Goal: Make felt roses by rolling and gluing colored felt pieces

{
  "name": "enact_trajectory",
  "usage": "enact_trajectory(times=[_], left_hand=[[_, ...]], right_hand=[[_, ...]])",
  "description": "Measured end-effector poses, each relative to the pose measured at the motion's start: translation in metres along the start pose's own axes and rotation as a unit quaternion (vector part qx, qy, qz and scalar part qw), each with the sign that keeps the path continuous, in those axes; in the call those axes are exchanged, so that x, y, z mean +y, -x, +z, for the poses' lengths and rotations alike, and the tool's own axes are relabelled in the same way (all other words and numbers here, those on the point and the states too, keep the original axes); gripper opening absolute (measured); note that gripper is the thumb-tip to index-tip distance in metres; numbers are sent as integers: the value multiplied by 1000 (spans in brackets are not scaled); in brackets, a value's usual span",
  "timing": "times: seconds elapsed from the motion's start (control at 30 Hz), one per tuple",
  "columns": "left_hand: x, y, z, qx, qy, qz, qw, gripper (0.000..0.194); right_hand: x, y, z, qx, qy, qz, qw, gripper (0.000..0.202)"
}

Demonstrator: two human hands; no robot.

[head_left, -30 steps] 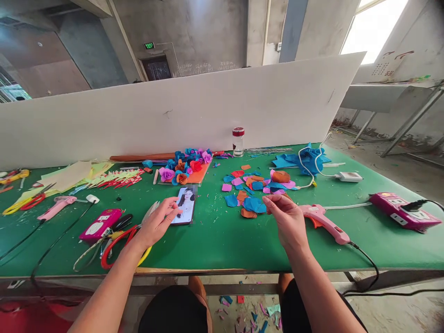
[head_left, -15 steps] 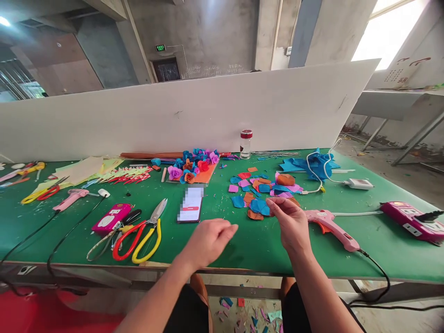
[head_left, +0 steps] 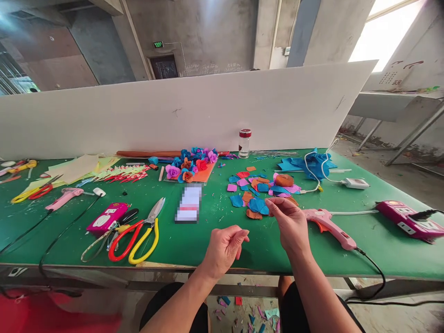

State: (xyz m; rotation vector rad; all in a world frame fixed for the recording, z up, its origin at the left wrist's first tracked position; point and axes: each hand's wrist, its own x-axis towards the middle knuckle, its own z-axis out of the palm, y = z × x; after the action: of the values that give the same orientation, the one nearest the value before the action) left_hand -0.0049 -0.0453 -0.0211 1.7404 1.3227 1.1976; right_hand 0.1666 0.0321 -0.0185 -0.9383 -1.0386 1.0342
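Observation:
My left hand (head_left: 225, 247) is over the front of the green table, its fingers curled in and the thumb pressed against them; anything inside is hidden. My right hand (head_left: 288, 222) pinches thumb and forefinger together at the edge of a crinkled blue paper piece (head_left: 258, 206). Whether the fingertips grip that piece or only overlap it in view, I cannot tell. Under and beyond it lie loose paper pieces in blue, brown, pink and red, with a brown roll (head_left: 284, 180) among them. A pink glue gun (head_left: 331, 226) lies just right of my right hand.
Left of my hands are a phone (head_left: 189, 203), large red-and-yellow scissors (head_left: 145, 233) and a pink power strip (head_left: 107, 219). Paper flowers (head_left: 190, 166) and a glass jar (head_left: 244, 144) stand behind. Another power strip (head_left: 409, 219) sits right, its cord trailing off the edge.
My left hand has moved right, closer to my right hand, and turned so the curled fingers show. The right hand keeps its pinch in nearly the same place. The view has shifted slightly.

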Motion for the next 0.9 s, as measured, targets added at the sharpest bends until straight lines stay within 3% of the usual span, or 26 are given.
enact_trajectory(times=[0.27,0.5,0.7,0.8,0.9], left_hand=[[9,7,-4,-24,-70,105,992,52],[7,4,6,-5,-81,78,994,27],[6,8,8,-66,-78,113,988,25],[7,8,7,-60,-46,78,994,27],[7,4,5,-30,41,-4,999,21]], right_hand=[[-3,2,8,-2,13,-1,1000,26],[-3,2,9,-3,14,1,1000,26],[-2,2,9,-9,11,9,1000,26],[-3,2,10,-8,8,12,1000,26],[-3,3,10,-12,4,13,1000,26]])
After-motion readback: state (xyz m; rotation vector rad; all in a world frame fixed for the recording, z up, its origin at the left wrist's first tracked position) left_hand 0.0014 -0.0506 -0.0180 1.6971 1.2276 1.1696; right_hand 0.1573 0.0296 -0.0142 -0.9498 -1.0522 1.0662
